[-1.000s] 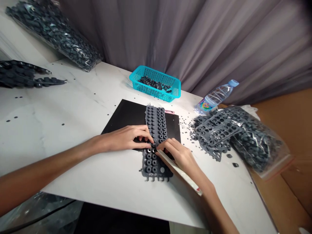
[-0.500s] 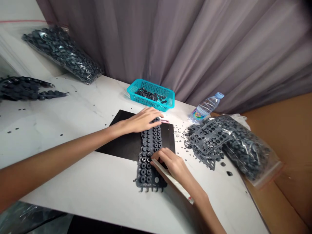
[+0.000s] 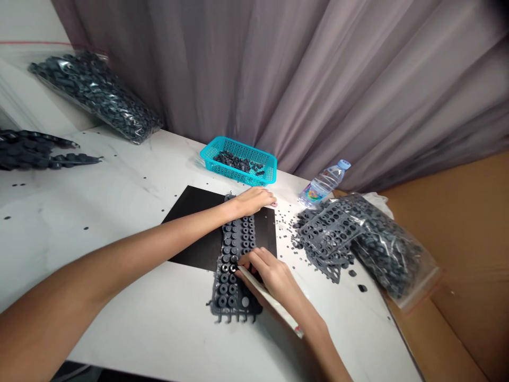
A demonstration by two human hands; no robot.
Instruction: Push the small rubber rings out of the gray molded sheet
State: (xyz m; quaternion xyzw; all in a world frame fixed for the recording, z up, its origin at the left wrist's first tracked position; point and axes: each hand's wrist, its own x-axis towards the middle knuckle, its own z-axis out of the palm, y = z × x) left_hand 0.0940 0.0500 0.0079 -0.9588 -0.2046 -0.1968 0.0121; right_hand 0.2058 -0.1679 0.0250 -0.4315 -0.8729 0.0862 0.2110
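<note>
A dark grey moulded rubber sheet [image 3: 228,289] with rows of round, hollow knobs lies lengthwise, its far part on a black mat [image 3: 191,228]. My right hand [image 3: 270,273] is closed around a long, flat whitish tool [image 3: 274,302]. The tool's near end slants toward my wrist, and its far tip meets the knobs around the sheet's middle. My left hand [image 3: 256,200] reaches across the sheet's far end, fingers curled down at a small pink object [image 3: 274,204] on the mat's far right edge. That object is mostly covered by the fingers, so its kind is unclear.
A turquoise basket [image 3: 238,178] of small dark parts stands behind the mat. To the right are a water bottle [image 3: 324,183], perforated rubber scraps [image 3: 326,239] and a filled plastic bag [image 3: 392,254]. Another full bag [image 3: 95,95] leans at back left. Black bits dot the white table [image 3: 131,313].
My left hand has moved right, from over the sheet's far end to the small pink object, and its fingers have curled. My right hand stays at the sheet. The view has shifted slightly.
</note>
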